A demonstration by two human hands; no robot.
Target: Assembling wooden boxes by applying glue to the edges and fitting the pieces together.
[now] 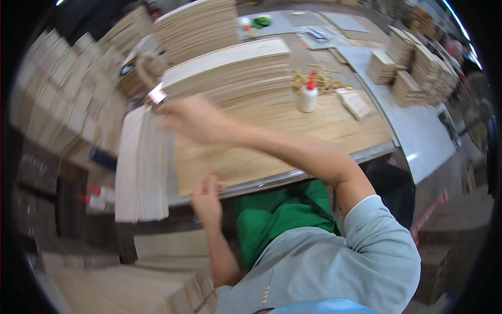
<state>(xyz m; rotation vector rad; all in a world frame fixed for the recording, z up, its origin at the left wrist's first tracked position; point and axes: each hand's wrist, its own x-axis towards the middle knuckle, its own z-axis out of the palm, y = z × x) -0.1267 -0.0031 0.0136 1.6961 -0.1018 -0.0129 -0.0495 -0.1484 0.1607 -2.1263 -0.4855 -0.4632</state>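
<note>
My right hand [194, 119] reaches across to the left over the board, blurred by motion. Its fingers are smeared next to a shiny metal object [157, 94], and I cannot tell whether they grip it. My left hand [208, 198] is at the front edge of the wooden board [251, 162], its thumb apart from the fingers and nothing seen in it. Left of the board lies a stack of long pale wood strips [140, 167], jutting past the table edge. Behind the board rises a stack of thin wooden panels [230, 68].
A white glue bottle [308, 98] with a red tip stands on the board, by yellowish bands [327, 78] and small wood pieces [356, 103]. More stacked wood [57, 94] fills the left; blocks [418, 70] stand far right. Two glue bottles [99, 199] sit lower left.
</note>
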